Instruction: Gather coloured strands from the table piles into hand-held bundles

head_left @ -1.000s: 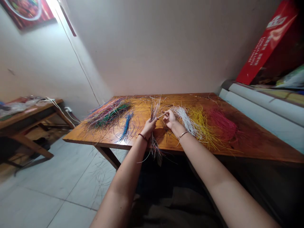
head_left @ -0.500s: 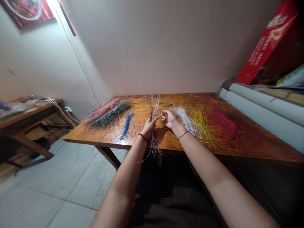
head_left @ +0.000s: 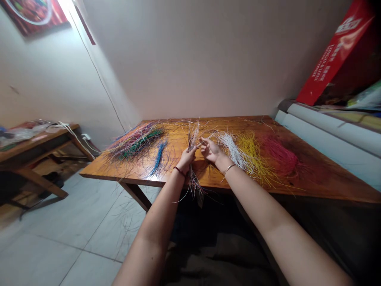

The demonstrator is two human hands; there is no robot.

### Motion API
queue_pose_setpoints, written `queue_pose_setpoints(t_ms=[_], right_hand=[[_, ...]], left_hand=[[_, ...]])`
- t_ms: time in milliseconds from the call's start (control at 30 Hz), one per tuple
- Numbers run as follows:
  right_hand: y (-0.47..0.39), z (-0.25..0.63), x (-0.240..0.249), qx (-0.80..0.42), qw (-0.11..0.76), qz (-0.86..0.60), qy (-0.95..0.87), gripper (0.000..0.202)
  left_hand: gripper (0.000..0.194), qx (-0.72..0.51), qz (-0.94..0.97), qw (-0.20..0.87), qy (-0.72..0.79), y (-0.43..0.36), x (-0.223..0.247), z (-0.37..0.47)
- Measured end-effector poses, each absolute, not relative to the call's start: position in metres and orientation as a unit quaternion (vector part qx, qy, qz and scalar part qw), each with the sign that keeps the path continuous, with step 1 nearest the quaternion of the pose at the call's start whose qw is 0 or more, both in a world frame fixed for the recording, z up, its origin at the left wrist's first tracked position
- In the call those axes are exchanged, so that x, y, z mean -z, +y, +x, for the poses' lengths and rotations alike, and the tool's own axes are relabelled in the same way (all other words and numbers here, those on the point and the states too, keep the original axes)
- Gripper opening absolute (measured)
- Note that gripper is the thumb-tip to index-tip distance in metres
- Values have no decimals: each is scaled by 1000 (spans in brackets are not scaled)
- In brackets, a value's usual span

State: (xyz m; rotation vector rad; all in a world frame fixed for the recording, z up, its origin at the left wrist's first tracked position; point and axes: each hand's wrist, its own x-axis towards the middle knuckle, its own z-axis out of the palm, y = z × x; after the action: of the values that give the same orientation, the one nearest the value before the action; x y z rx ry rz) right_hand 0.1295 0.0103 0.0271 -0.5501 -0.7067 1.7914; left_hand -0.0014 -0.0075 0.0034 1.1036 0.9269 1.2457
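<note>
My left hand (head_left: 187, 158) is closed around a bundle of thin, mixed-colour wires (head_left: 194, 133), mostly pale and dark. Its ends fan out above the fist and hang below it over the table's front edge. Just to the right, my right hand (head_left: 210, 151) is closed in a pinch, its fingertips close to my left thumb. Pale thin strands (head_left: 212, 134) show at its fingertips; their exact number is too fine to make out. A heap of white wires (head_left: 233, 150) lies right beside my right hand.
On the wooden table (head_left: 178, 174), yellow wires (head_left: 252, 157) and red wires (head_left: 281, 155) lie to the right. Blue wires (head_left: 158, 158) and a green and multicolour heap (head_left: 139, 143) lie left. A red box (head_left: 333, 55) stands at right; a second table (head_left: 32, 145) stands left.
My right hand has shifted slightly left, toward my left hand, and its fingers have curled in. The left hand keeps its hold on the bundle.
</note>
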Motion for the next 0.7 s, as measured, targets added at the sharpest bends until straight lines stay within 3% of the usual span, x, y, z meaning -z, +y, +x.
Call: queue_pose_setpoints(t_ms=[167, 433, 700], right_hand=[[9, 124, -23, -753, 536, -231, -305, 4], [20, 113, -11, -608, 624, -312, -379, 3], [27, 113, -8, -621, 596, -356, -364, 19]], left_hand=[[36, -530, 478, 575, 399, -7, -3, -1], [38, -523, 496, 558, 411, -6, -2, 1], [38, -513, 511, 543, 425, -9, -3, 1]])
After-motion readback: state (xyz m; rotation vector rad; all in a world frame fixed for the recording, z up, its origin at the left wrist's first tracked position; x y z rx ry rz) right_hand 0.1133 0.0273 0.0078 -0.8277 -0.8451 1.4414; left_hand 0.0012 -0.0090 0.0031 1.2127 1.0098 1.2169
